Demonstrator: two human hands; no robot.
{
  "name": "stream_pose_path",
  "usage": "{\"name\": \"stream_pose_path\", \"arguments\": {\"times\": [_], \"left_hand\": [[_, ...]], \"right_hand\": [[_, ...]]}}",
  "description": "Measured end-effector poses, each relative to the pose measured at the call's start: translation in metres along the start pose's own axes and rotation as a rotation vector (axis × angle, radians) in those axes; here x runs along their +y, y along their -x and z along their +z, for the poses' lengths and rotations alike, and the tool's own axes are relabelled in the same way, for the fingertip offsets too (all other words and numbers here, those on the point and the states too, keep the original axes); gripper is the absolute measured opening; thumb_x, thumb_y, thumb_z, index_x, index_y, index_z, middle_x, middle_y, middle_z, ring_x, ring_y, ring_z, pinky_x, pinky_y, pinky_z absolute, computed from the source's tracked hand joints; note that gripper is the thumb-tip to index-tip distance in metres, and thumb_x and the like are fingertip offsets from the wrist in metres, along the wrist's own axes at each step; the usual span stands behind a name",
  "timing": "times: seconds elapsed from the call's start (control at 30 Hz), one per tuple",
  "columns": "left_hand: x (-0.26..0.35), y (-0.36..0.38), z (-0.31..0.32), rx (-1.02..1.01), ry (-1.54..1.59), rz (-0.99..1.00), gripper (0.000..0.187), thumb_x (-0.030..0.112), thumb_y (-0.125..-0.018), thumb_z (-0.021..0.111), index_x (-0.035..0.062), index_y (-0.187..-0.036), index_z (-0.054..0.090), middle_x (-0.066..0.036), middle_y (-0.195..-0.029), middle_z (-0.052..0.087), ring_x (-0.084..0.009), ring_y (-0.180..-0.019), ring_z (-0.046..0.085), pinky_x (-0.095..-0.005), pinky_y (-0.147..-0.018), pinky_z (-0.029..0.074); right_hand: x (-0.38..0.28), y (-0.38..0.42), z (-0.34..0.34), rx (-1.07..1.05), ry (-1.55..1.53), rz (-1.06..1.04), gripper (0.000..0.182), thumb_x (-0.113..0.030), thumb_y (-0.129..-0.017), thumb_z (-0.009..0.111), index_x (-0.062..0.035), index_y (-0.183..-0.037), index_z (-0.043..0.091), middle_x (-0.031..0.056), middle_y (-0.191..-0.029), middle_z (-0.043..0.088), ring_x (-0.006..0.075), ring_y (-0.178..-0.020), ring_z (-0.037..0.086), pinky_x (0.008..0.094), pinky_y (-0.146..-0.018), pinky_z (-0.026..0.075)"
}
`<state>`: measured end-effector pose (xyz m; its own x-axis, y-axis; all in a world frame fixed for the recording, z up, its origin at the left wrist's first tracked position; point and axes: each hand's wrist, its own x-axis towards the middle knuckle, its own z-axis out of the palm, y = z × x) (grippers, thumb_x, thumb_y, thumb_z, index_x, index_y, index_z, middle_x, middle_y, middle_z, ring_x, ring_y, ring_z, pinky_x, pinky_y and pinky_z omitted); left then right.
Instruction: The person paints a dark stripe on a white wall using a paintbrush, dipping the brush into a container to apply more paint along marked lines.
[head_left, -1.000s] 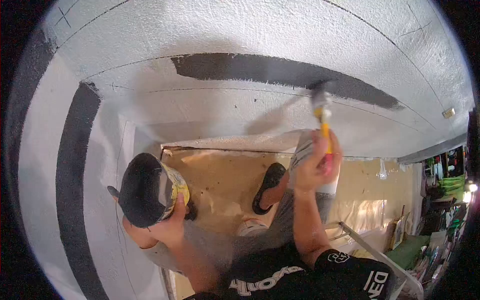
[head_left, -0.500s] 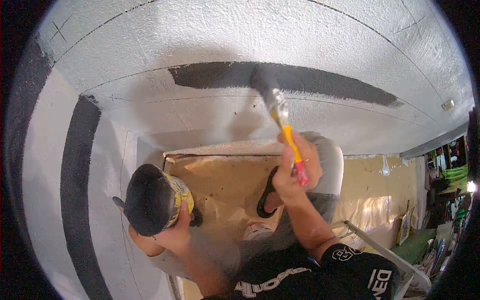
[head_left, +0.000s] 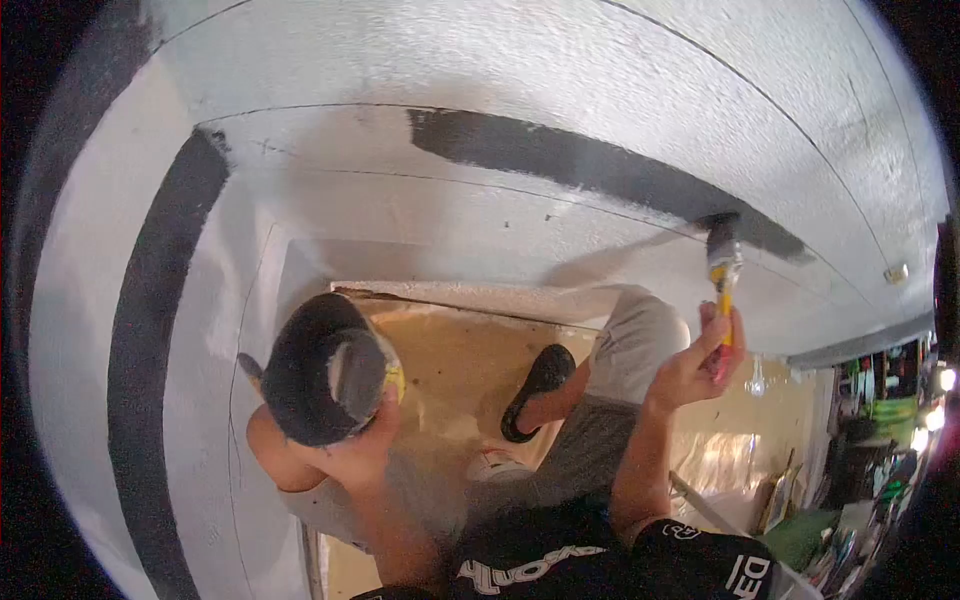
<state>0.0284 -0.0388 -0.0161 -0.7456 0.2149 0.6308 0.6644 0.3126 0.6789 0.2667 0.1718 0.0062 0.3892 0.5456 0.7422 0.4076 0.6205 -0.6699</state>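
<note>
My right hand [head_left: 705, 355] grips a paintbrush [head_left: 724, 280] by its yellow and red handle. The dark bristles touch the lower edge of a dark grey painted band [head_left: 600, 168] on the white wall, towards the band's right end. In my left hand [head_left: 360, 450] is a paint bucket [head_left: 300, 370], tilted so that its dark inside faces me; the thumb lies along its yellow-marked side. Thin drawn lines run along the wall above and below the band.
Another dark stripe [head_left: 150, 340] curves down the wall at left. Brown covering [head_left: 450, 350] lies on the floor below, with a white round container [head_left: 500, 465] near my foot [head_left: 540, 390]. Shelves of mixed items [head_left: 880, 430] stand at far right. A small fitting [head_left: 897, 273] sits on the wall.
The brush in my right hand has moved right along the dark band, from its middle towards its right end. The bucket now tips more towards me, showing its inside. My view has shifted.
</note>
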Motion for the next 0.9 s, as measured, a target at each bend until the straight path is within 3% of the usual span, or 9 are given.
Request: {"name": "stream_pose_path", "arguments": {"times": [0.2,0.3,0.37,0.5,0.57,0.6,0.67,0.7,0.9], "left_hand": [[0.012,-0.013,0.0,-0.098,-0.112,0.109,0.079,0.027,-0.061,0.082,-0.0027,-0.125,0.047,-0.012,-0.111,0.063,-0.0319,-0.099,0.062,-0.0448,-0.102,0.038],[0.011,-0.012,-0.001,-0.076,0.089,-0.129,0.089,0.03,-0.062,0.081,-0.003,-0.133,0.04,-0.013,-0.113,0.062,-0.0299,-0.104,0.06,-0.046,-0.103,0.037],[0.005,-0.012,-0.008,-0.091,-0.094,0.023,0.096,0.036,-0.057,0.086,-0.0062,-0.131,0.04,-0.021,-0.129,0.049,-0.0353,-0.118,0.049,-0.0412,-0.103,0.037],[-0.007,0.0,-0.014,-0.024,-0.129,0.004,0.096,0.035,-0.057,0.086,-0.0042,-0.131,0.04,-0.021,-0.13,0.049,-0.0349,-0.119,0.049,-0.0411,-0.104,0.037],[0.002,-0.012,-0.025,-0.057,-0.586,0.35,0.095,0.033,-0.056,0.087,-0.0026,-0.131,0.042,-0.019,-0.129,0.049,-0.0333,-0.12,0.049,-0.0385,-0.104,0.038],[-0.004,-0.01,-0.025,-0.054,-0.586,0.345,0.095,0.033,-0.056,0.087,-0.0026,-0.131,0.042,-0.019,-0.129,0.049,-0.0333,-0.12,0.049,-0.0385,-0.104,0.038],[-0.018,-0.005,-0.027,-0.121,-0.39,0.293,0.066,0.046,-0.089,0.056,0.0138,-0.142,0.036,-0.007,-0.144,0.041,-0.024,-0.133,0.039,-0.0409,-0.11,0.03],[-0.021,0.0,-0.031,-0.121,-0.391,0.29,0.066,0.046,-0.089,0.056,0.0138,-0.142,0.036,-0.007,-0.144,0.041,-0.024,-0.133,0.039,-0.0409,-0.11,0.03],[-0.015,0.007,-0.047,-0.2,-0.66,0.191,0.086,0.029,-0.057,0.087,-0.0006,-0.127,0.047,-0.015,-0.124,0.055,-0.0288,-0.112,0.056,-0.0358,-0.097,0.045]], "right_hand": [[-0.048,0.058,0.057,-0.307,-0.067,-0.051,0.026,-0.01,-0.096,0.049,0.01,-0.114,0.052,0.0208,-0.095,0.065,0.0232,-0.086,0.065,0.0327,-0.079,0.053],[-0.072,0.074,0.083,-0.397,-0.123,-0.056,0.026,-0.008,-0.095,0.05,0.0095,-0.114,0.052,0.0207,-0.095,0.065,0.0234,-0.086,0.065,0.0324,-0.079,0.052],[-0.08,0.081,0.097,-0.437,-0.204,-0.126,0.025,-0.005,-0.094,0.051,0.0091,-0.114,0.053,0.0203,-0.095,0.065,0.0237,-0.086,0.066,0.0313,-0.079,0.051],[-0.101,0.095,0.122,-0.471,-0.255,-0.16,0.024,-0.002,-0.092,0.052,0.009,-0.114,0.054,0.0203,-0.095,0.065,0.0238,-0.085,0.066,0.0309,-0.078,0.052],[-0.108,0.099,0.133,-0.467,-0.306,-0.221,0.023,-0.001,-0.092,0.053,0.0094,-0.112,0.055,0.0208,-0.094,0.065,0.0242,-0.083,0.067,0.0303,-0.076,0.052],[-0.109,0.102,0.138,-0.471,-0.308,-0.226,0.023,-0.001,-0.092,0.053,0.0094,-0.112,0.055,0.0208,-0.094,0.065,0.0242,-0.083,0.067,0.0303,-0.076,0.052],[-0.111,0.11,0.15,-0.403,-0.34,-0.246,0.025,0.001,-0.084,0.062,0.0049,-0.109,0.06,0.0176,-0.083,0.067,0.0237,-0.069,0.066,0.03,-0.061,0.052],[-0.113,0.114,0.154,-0.406,-0.34,-0.247,0.025,0.001,-0.084,0.062,0.0049,-0.109,0.06,0.0176,-0.083,0.067,0.0237,-0.069,0.066,0.03,-0.061,0.052],[-0.133,0.13,0.178,-0.447,-0.367,-0.258,0.027,0.002,-0.081,0.065,0.0038,-0.108,0.061,0.019,-0.081,0.065,0.0244,-0.063,0.063,0.0294,-0.055,0.049]]}}
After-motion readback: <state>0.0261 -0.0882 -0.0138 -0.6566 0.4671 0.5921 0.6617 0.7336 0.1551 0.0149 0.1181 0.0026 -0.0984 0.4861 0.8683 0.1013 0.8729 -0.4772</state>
